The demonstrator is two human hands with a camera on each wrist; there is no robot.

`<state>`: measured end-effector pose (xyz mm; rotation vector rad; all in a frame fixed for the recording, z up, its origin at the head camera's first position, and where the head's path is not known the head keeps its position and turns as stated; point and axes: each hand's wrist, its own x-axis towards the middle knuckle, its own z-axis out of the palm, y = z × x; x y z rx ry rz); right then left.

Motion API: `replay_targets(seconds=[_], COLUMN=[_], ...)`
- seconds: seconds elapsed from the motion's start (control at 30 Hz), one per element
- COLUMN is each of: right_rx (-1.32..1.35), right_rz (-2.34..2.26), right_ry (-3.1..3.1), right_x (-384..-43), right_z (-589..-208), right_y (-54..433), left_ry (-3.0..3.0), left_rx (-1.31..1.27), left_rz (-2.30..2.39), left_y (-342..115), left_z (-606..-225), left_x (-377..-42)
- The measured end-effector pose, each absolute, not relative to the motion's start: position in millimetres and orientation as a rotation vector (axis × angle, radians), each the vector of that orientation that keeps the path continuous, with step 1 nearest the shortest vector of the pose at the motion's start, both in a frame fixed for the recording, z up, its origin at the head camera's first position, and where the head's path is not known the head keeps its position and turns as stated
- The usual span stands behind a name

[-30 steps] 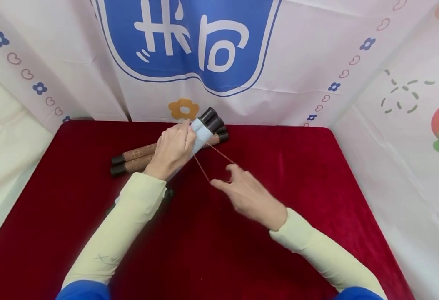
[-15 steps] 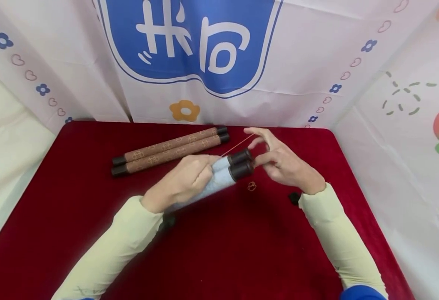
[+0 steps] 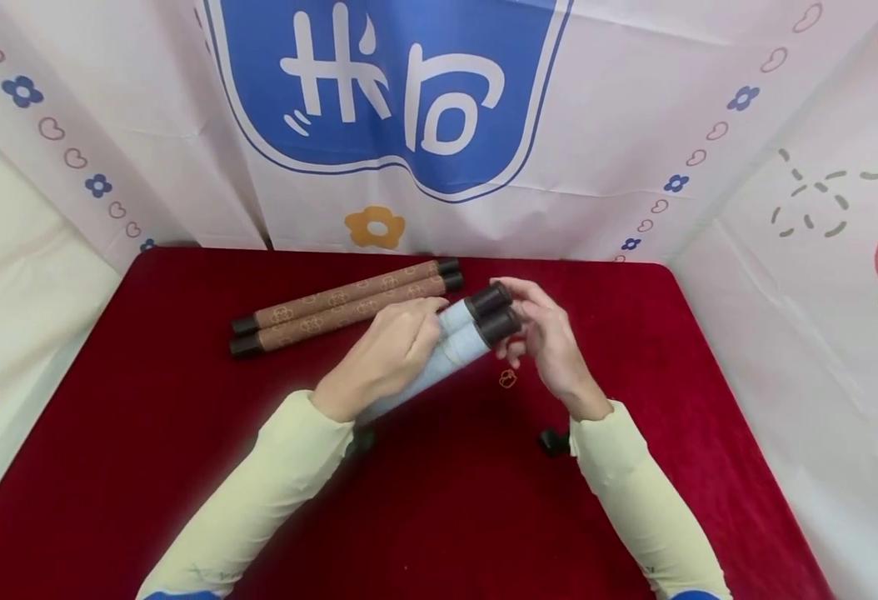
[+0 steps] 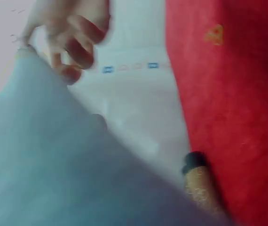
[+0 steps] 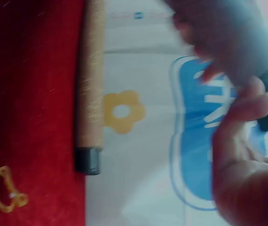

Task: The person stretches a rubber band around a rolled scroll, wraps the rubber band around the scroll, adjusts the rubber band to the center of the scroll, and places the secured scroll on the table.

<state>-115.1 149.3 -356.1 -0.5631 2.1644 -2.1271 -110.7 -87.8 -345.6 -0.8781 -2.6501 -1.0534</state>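
My left hand (image 3: 390, 358) grips a pair of light blue scrolls (image 3: 450, 354) with black end caps, lying side by side and slanting up to the right above the table. A thin band crosses them near the capped end. At the black caps (image 3: 501, 312) is my right hand (image 3: 547, 333), one fingertip at the upper cap, the other fingers loosely bent below. In the left wrist view those right fingers (image 4: 80, 52) curl round nothing. The right wrist view shows the right thumb (image 5: 256, 101) overlapping the scroll end.
Two brown patterned scrolls (image 3: 341, 308) with black ends lie together at the back left of the red table (image 3: 484, 517). A small orange rubber band (image 3: 508, 379) lies below the right hand. A white printed curtain (image 3: 596, 150) stands behind.
The blue scrolls came down and to the right, off the brown ones. My right hand was stretching a rubber band; that stretched loop is gone and the hand is now at the caps.
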Motion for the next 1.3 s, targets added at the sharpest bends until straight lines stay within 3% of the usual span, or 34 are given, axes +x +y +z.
replay_targets(seconds=[0.2,0.53,0.97,1.3], right_rx=[-0.339,-0.118,-0.051,-0.035], right_rz=[-1.810,-1.721,-1.722,-1.697], right_ry=[2.484,2.712,2.711,2.727], right_x=[-109,-107,-117,-115], right_z=[-357,-375,-389,-393], right_y=[141,143,146,147], left_ry=[-2.800,-2.854,-2.882,-2.851], left_rx=[-0.831,-0.868,-0.708,-0.789], left_rz=[-0.887,-0.695,-0.746,-0.856], left_y=[-67,-34,-70,-54], left_z=[-363,-371,-391,-389], left_x=[-106,-100,-87,-96])
